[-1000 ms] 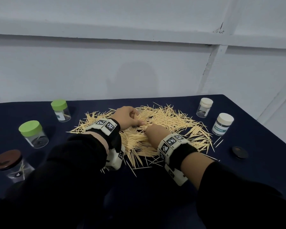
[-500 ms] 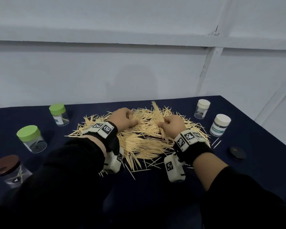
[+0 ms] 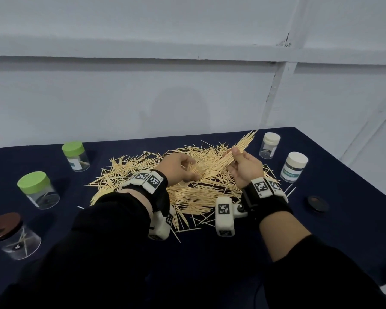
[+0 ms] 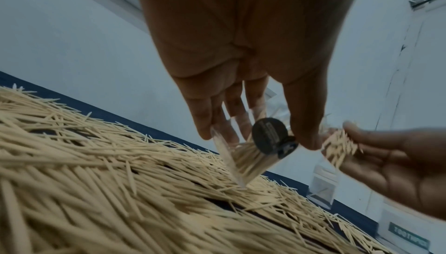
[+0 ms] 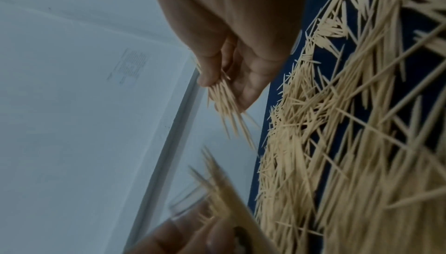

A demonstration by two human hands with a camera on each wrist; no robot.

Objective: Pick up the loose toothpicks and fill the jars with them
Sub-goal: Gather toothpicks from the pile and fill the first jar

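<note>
Since half a second ago your right hand (image 3: 245,168) has lifted its bundle of toothpicks (image 3: 239,150) higher, toward the upper right of the head frame, fingers pinched round it. Your left hand (image 3: 178,168) grips a clear jar (image 4: 243,155), tilted and partly filled, over the loose pile (image 3: 187,188) at centre frame. Most toothpicks remain on the dark blue tablecloth (image 3: 332,230); I judge the filling barely begun. Lidded jars (image 3: 75,156) stand at left and right edges, nearly empty. Behind is a plain white wall (image 3: 143,97).

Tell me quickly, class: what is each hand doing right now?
Left hand: grips a clear jar holding toothpicks.
Right hand: pinches a toothpick bundle.
</note>
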